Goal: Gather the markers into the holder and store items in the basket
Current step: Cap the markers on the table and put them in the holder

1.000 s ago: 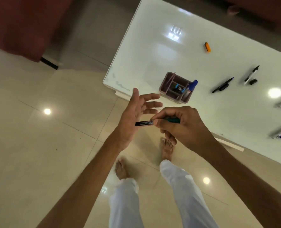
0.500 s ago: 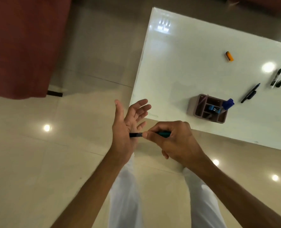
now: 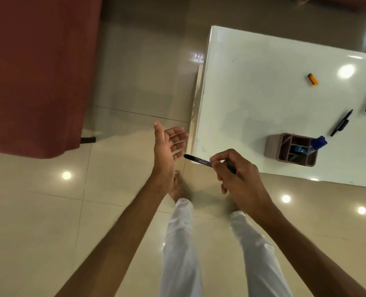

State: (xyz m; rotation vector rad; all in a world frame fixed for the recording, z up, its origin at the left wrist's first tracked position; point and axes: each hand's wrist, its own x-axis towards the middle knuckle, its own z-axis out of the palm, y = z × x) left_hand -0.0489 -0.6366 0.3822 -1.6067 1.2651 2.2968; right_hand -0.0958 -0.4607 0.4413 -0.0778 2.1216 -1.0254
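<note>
The marker's black end, which was against the left palm half a second ago, now sits just clear of it, and the 2 hands have drawn apart. The right hand (image 3: 237, 179) pinches the marker (image 3: 198, 160) near its teal end, the black tip pointing at the left hand (image 3: 167, 148), whose fingers are spread and relaxed, holding nothing. Both hover over the floor just off the corner of the white counter (image 3: 263, 93). On the counter stands the holder (image 3: 291, 150) with a blue marker (image 3: 318, 143) in it, well to the right of the hands.
</note>
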